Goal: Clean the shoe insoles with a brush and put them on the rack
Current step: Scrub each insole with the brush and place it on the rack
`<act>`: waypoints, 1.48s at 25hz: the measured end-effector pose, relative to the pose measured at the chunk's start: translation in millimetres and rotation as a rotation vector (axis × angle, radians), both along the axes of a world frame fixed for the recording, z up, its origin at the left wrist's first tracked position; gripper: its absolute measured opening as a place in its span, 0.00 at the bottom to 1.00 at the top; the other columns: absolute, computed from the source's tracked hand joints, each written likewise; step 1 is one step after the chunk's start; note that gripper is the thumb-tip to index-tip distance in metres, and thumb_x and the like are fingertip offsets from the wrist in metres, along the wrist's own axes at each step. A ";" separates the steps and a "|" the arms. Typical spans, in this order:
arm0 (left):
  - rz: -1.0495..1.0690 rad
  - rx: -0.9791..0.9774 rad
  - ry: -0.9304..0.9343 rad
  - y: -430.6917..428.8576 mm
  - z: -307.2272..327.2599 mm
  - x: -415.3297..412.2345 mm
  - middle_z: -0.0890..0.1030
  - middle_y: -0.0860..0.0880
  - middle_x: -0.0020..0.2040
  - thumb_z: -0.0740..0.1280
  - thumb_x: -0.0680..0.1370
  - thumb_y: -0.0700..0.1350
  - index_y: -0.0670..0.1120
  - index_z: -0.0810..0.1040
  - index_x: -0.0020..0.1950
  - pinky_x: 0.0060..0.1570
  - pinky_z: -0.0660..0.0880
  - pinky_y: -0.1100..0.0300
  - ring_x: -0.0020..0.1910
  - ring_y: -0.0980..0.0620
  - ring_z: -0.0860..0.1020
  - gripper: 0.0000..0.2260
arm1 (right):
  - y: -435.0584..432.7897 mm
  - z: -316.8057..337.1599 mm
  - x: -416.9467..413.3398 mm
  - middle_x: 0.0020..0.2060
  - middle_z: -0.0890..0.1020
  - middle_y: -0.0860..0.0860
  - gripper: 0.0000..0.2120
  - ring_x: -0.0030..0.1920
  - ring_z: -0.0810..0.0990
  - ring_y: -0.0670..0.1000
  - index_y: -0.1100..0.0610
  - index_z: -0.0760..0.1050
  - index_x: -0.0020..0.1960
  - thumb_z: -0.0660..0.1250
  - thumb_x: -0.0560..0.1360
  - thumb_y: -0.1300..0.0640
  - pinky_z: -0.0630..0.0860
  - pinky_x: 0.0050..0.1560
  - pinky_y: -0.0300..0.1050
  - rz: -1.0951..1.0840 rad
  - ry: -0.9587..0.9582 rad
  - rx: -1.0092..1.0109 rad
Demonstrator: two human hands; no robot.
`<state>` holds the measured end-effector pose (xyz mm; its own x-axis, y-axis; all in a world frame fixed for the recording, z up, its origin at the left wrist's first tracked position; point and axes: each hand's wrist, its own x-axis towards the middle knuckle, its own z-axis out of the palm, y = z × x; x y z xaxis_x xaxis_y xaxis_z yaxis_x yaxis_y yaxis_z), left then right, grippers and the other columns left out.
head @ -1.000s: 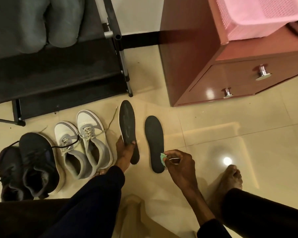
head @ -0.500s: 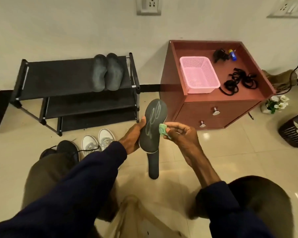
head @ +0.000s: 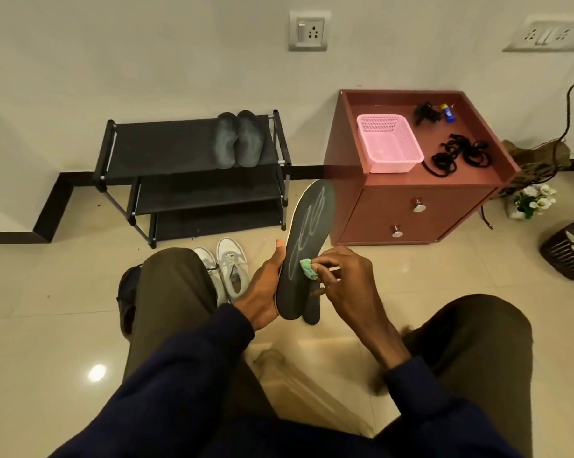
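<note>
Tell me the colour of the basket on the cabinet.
The basket is pink, seen best in the head view.

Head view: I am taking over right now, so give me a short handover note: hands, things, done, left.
Left hand grips the dark grey foam insole with pale scribbled marks, held up off the floor.
Right hand pinches the small green brush against its face.
A second dark insole lies on the tiled floor below it, mostly hidden.
Done: two grey insoles lie side by side on the top shelf of the black metal rack.
Left: finish brushing the held insole, brush the floor one if needed (cannot tell), then put both on the rack.
</note>
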<state>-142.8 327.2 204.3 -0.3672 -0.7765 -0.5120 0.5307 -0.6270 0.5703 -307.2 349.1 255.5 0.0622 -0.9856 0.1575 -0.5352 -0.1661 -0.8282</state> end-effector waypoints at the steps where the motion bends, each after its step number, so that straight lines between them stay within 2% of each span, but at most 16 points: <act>1: 0.024 0.009 -0.009 1.8 -1.5 -0.5 0.78 0.38 0.69 0.55 0.83 0.65 0.46 0.76 0.72 0.72 0.66 0.33 0.70 0.37 0.75 0.29 | 0.9 -6.4 0.4 0.47 0.81 0.55 0.07 0.42 0.79 0.39 0.64 0.85 0.54 0.70 0.79 0.65 0.74 0.38 0.25 0.013 0.069 -0.048; 3: 0.039 0.034 -0.049 3.6 1.3 -2.6 0.82 0.39 0.64 0.52 0.83 0.65 0.46 0.78 0.70 0.66 0.76 0.40 0.62 0.41 0.81 0.29 | 0.2 -19.5 -0.8 0.51 0.78 0.53 0.10 0.45 0.78 0.44 0.61 0.84 0.59 0.70 0.80 0.60 0.79 0.46 0.35 0.028 0.193 -0.086; 4: 0.034 0.048 -0.065 3.6 2.2 -3.9 0.83 0.40 0.62 0.51 0.83 0.66 0.46 0.78 0.68 0.58 0.81 0.46 0.58 0.43 0.83 0.30 | -0.1 -25.8 -1.9 0.52 0.77 0.52 0.12 0.48 0.77 0.46 0.60 0.83 0.61 0.71 0.79 0.58 0.80 0.49 0.41 0.030 0.254 -0.089; 6: 0.012 0.052 -0.125 2.2 0.0 -7.7 0.84 0.41 0.59 0.50 0.82 0.67 0.47 0.79 0.67 0.49 0.82 0.52 0.52 0.46 0.85 0.31 | -1.0 -32.4 -3.7 0.53 0.76 0.51 0.15 0.51 0.76 0.49 0.59 0.81 0.63 0.74 0.77 0.57 0.79 0.51 0.47 0.032 0.336 -0.114; 10: -0.034 0.050 -0.238 -1.3 -3.7 -15.7 0.83 0.40 0.59 0.52 0.82 0.68 0.45 0.78 0.69 0.52 0.81 0.51 0.53 0.44 0.83 0.32 | -11.5 -35.8 -7.7 0.51 0.79 0.55 0.13 0.49 0.78 0.52 0.59 0.80 0.62 0.72 0.78 0.58 0.78 0.48 0.51 0.076 0.394 -0.189; 12: -0.058 0.023 -0.257 -1.9 -9.3 -16.4 0.84 0.41 0.57 0.52 0.83 0.65 0.44 0.76 0.72 0.52 0.81 0.51 0.53 0.45 0.83 0.31 | -16.1 -41.7 -8.1 0.51 0.80 0.55 0.13 0.49 0.78 0.54 0.59 0.80 0.62 0.71 0.79 0.58 0.78 0.48 0.51 0.090 0.446 -0.165; 16: -0.073 0.043 -0.198 -2.2 -10.6 -22.5 0.87 0.46 0.49 0.50 0.86 0.59 0.43 0.74 0.71 0.41 0.83 0.56 0.46 0.50 0.86 0.25 | -16.0 -52.8 -14.8 0.52 0.80 0.54 0.11 0.51 0.77 0.52 0.58 0.82 0.60 0.70 0.80 0.57 0.76 0.47 0.42 0.036 0.477 -0.140; 19: -0.075 0.042 -0.193 -4.7 -17.5 -23.0 0.86 0.44 0.53 0.52 0.86 0.60 0.44 0.76 0.70 0.45 0.83 0.53 0.50 0.48 0.85 0.26 | -16.6 -53.5 -14.2 0.49 0.81 0.55 0.10 0.48 0.78 0.53 0.60 0.83 0.58 0.71 0.79 0.59 0.79 0.47 0.47 0.021 0.454 -0.116; 21: -0.057 0.056 -0.180 -9.4 -23.5 -19.4 0.84 0.42 0.57 0.55 0.84 0.62 0.44 0.78 0.69 0.52 0.82 0.50 0.55 0.45 0.83 0.26 | -13.9 -49.5 -8.0 0.46 0.82 0.55 0.08 0.45 0.79 0.53 0.61 0.85 0.55 0.74 0.77 0.61 0.80 0.45 0.49 0.151 0.411 -0.098; 24: -0.072 0.085 -0.158 -10.3 -25.4 -18.3 0.85 0.43 0.55 0.56 0.84 0.62 0.45 0.80 0.67 0.48 0.83 0.51 0.51 0.46 0.85 0.25 | -11.0 -39.1 -7.6 0.45 0.83 0.52 0.09 0.45 0.79 0.50 0.57 0.86 0.54 0.77 0.74 0.59 0.80 0.43 0.49 0.332 0.412 -0.013; 29: -0.169 0.028 -0.146 -5.8 -20.9 -26.0 0.85 0.39 0.54 0.54 0.85 0.61 0.41 0.76 0.70 0.47 0.83 0.50 0.48 0.43 0.85 0.28 | -26.8 -43.7 -34.4 0.46 0.83 0.53 0.10 0.46 0.79 0.52 0.57 0.86 0.55 0.76 0.74 0.61 0.80 0.47 0.53 -0.046 0.457 -0.037; 31: -0.140 0.061 -0.156 -6.6 -20.6 -23.3 0.86 0.42 0.51 0.56 0.84 0.61 0.43 0.80 0.65 0.44 0.83 0.52 0.45 0.45 0.86 0.25 | -15.4 -39.5 -17.9 0.46 0.83 0.52 0.11 0.45 0.80 0.49 0.57 0.85 0.56 0.77 0.74 0.60 0.81 0.47 0.47 0.077 0.344 -0.005; 33: -0.131 0.077 -0.167 -6.1 -23.2 -20.0 0.85 0.43 0.52 0.59 0.83 0.61 0.45 0.82 0.62 0.47 0.83 0.52 0.48 0.46 0.85 0.23 | 1.0 -32.5 -0.2 0.46 0.83 0.50 0.11 0.44 0.80 0.45 0.57 0.86 0.54 0.78 0.72 0.60 0.79 0.45 0.37 0.281 0.287 0.054; 34: -0.129 0.095 -0.170 -5.1 -22.8 -20.0 0.85 0.43 0.53 0.59 0.83 0.62 0.45 0.82 0.62 0.49 0.83 0.52 0.49 0.46 0.85 0.23 | 2.3 -30.2 1.4 0.45 0.83 0.50 0.10 0.42 0.79 0.44 0.57 0.86 0.53 0.78 0.72 0.61 0.78 0.43 0.35 0.319 0.289 0.064; 35: -0.125 0.108 -0.172 -4.7 -23.9 -20.4 0.85 0.42 0.53 0.59 0.83 0.61 0.45 0.82 0.63 0.49 0.83 0.51 0.49 0.45 0.85 0.23 | -1.4 -29.6 -1.9 0.43 0.83 0.50 0.09 0.40 0.79 0.44 0.57 0.87 0.51 0.78 0.71 0.62 0.78 0.42 0.36 0.297 0.300 0.054; 37: -0.142 0.104 -0.155 -5.9 -23.9 -23.2 0.84 0.40 0.53 0.58 0.83 0.62 0.42 0.80 0.65 0.48 0.82 0.49 0.47 0.43 0.84 0.26 | -15.5 -34.9 -19.6 0.40 0.83 0.51 0.07 0.38 0.78 0.46 0.58 0.87 0.50 0.78 0.71 0.62 0.79 0.40 0.44 0.111 0.344 0.002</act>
